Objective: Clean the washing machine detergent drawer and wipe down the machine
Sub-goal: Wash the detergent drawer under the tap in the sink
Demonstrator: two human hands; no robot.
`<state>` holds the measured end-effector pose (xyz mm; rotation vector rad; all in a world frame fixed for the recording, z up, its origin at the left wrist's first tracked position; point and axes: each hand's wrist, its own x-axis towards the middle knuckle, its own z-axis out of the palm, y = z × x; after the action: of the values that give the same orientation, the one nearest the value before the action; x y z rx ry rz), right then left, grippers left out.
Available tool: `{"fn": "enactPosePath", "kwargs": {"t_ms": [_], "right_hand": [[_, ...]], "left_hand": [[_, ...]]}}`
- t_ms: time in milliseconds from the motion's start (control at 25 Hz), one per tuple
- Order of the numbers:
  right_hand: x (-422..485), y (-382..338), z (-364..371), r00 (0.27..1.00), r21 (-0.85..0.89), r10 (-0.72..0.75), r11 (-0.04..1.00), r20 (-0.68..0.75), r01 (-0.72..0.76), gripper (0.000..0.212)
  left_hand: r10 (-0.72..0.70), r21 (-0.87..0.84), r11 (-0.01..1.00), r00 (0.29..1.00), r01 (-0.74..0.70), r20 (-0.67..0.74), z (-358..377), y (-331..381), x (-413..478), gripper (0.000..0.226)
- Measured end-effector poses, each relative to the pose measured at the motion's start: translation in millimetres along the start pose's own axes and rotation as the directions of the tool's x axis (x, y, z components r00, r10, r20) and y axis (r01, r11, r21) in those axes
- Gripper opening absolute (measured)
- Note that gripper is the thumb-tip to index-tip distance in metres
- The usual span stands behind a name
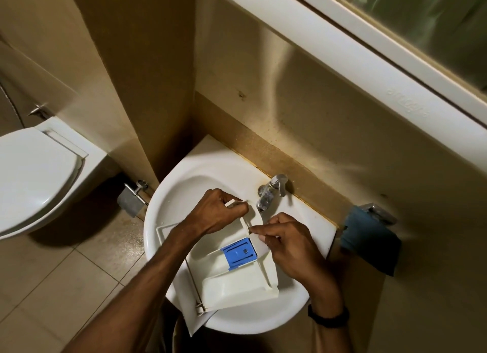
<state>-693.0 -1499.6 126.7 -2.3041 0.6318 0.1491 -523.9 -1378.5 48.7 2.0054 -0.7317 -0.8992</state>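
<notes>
The white detergent drawer (237, 281) lies across the round white washbasin (184, 189), its far end under the chrome tap (268, 194). A blue insert (238, 252) sits in one compartment. My left hand (218, 210) grips the drawer's far left edge with curled fingers. Beside the blue insert, my right hand (284, 242) pinches a thin part of the drawer's far right wall between thumb and fingers. A black band is on my right wrist. The washing machine is not in view.
A blue cloth (369, 244) hangs on a chrome holder right of the basin. A white toilet (37, 178) stands at the left, with a toilet-paper holder (131, 200) between it and the basin. A mirror cabinet (369, 49) hangs above. The floor is beige tile.
</notes>
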Motion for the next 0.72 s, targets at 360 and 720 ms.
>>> {"fn": "enactPosePath", "kwargs": {"t_ms": [360,720], "right_hand": [[16,-2,-7,0.999,-0.014,0.041,0.999,0.036,-0.04,0.014],[23,8,-11,0.992,0.119,0.043,0.991,0.12,-0.057,0.019]], "left_hand": [[-0.001,0.009,1.0,1.0,0.001,-0.016,7,-2,3,0.035],[0.016,0.031,0.999,1.0,-0.016,-0.004,16,-1,7,0.04]]}}
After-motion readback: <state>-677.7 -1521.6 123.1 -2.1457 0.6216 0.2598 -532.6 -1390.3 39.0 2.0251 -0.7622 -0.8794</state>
